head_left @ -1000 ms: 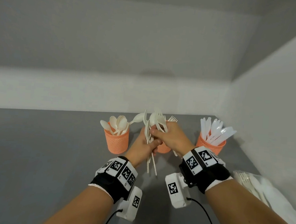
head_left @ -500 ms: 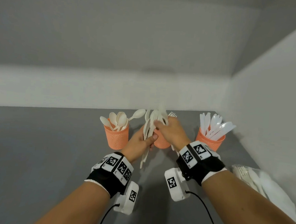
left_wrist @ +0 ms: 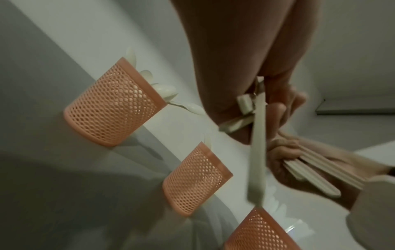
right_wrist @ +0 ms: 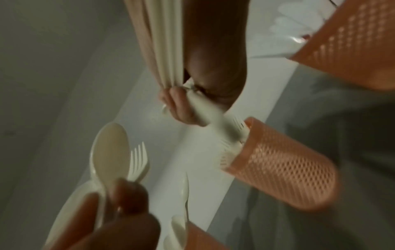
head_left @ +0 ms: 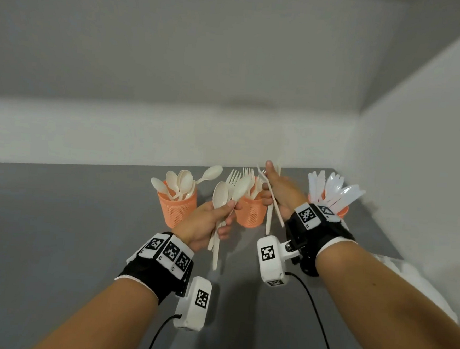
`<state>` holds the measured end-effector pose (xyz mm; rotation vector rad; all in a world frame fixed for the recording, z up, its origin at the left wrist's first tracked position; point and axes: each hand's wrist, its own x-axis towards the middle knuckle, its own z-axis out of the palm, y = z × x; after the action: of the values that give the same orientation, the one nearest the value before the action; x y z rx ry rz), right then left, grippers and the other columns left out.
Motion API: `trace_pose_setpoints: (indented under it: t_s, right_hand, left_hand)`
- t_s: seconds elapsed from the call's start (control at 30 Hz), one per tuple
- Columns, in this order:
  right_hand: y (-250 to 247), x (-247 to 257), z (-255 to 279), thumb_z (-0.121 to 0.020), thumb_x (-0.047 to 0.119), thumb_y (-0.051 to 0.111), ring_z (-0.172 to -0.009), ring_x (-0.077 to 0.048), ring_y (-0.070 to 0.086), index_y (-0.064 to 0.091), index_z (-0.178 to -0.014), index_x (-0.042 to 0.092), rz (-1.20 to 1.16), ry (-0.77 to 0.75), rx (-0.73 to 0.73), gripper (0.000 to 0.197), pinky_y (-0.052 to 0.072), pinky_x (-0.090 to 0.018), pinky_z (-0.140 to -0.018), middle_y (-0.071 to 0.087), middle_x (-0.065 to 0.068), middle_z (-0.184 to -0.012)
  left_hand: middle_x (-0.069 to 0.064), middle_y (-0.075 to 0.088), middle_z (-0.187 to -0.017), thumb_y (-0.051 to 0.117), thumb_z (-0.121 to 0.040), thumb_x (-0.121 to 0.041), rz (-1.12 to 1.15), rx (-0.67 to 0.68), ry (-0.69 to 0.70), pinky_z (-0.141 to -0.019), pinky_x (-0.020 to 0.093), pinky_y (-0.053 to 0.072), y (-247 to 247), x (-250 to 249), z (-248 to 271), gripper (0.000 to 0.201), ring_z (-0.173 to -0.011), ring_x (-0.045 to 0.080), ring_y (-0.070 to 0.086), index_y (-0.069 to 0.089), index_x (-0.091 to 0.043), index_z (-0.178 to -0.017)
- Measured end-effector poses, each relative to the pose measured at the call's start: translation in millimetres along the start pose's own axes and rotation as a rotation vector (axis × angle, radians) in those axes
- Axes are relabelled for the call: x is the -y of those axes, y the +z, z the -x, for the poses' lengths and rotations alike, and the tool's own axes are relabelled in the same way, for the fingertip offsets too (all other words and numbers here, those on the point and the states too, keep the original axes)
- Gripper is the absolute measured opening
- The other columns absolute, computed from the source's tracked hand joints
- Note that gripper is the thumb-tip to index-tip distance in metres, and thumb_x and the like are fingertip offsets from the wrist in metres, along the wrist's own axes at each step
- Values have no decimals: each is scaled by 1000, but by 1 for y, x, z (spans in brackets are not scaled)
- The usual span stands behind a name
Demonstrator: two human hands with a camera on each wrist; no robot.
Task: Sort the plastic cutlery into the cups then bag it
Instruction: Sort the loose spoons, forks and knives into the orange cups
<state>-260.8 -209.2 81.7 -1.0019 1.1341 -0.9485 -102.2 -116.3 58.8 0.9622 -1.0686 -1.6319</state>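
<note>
Grey tabletop [head_left: 55, 244]: hands have split since 0.5 s ago. Right hand [head_left: 282, 194] clamps prob. forks [head_left: 271, 204] over mid cup [head_left: 249, 212]; left hand [head_left: 206, 224] grips the mixed bunch [head_left: 221, 198], so sorting continues.

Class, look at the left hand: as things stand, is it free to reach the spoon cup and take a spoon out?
Probably not yet. The spoon cup stands close with nothing between, but the left hand already grips a mixed bundle of spoons and forks.
</note>
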Motion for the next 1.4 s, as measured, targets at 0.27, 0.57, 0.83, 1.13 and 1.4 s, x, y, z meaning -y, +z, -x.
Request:
trace_pose_setpoints:
  t_s: [0.27, 0.57, 0.83, 1.13, 1.4]
  right_hand:
    - [25, -17, 3, -66, 60, 68, -29, -7, 37, 53, -58, 16, -102, 234, 394, 47, 23, -20, -50, 43, 4, -42]
    - [38, 7, 3, -97, 32, 43, -60, -22, 57, 52, -81, 11, -123, -40, 40, 29, 52, -44, -70, 56, -9, -70]
    - [4, 50, -36, -99, 15, 37, -60, -11, 65, 36, -107, 14, -264, -482, -347, 8, 52, -30, -61, 55, -3, -77]
    - [18, -6, -68, -95, 16, 47, -86, -18, 60, 46, -117, 9, 137, -462, -251, 23, 47, -25, -78, 59, -7, -97]
    - [6, -6, -43, -88, 13, 60, -103, -15, 52, 52, -119, 9, 200, -512, -334, 33, 43, -31, -97, 53, -3, -109]
  left_hand:
    - [-8, 34, -36, 36, -97, -26, -96, 87, -57, -37, 14, 22, 11, -2, 4, 53, -34, 2, 26, 66, -18, -54]
    - [-8, 43, -47, 47, -91, -25, -110, 130, -60, -40, 15, 28, -2, 5, 6, 20, -37, 3, 30, 46, -8, -83]
    - [-7, 35, -47, 43, -96, -24, -119, -186, -61, -37, 15, 28, -31, 1, 10, 26, -37, 5, 27, 47, -11, -73]
    - [-6, 38, -48, 39, -98, -25, -146, -389, 107, -53, 24, 33, -56, -4, 16, 35, -42, 7, 34, 41, -13, -65]
    - [-10, 40, -42, 51, -92, -35, -288, -607, 306, -57, 24, 37, -83, -40, -2, 38, -44, 8, 38, 45, -15, -60]
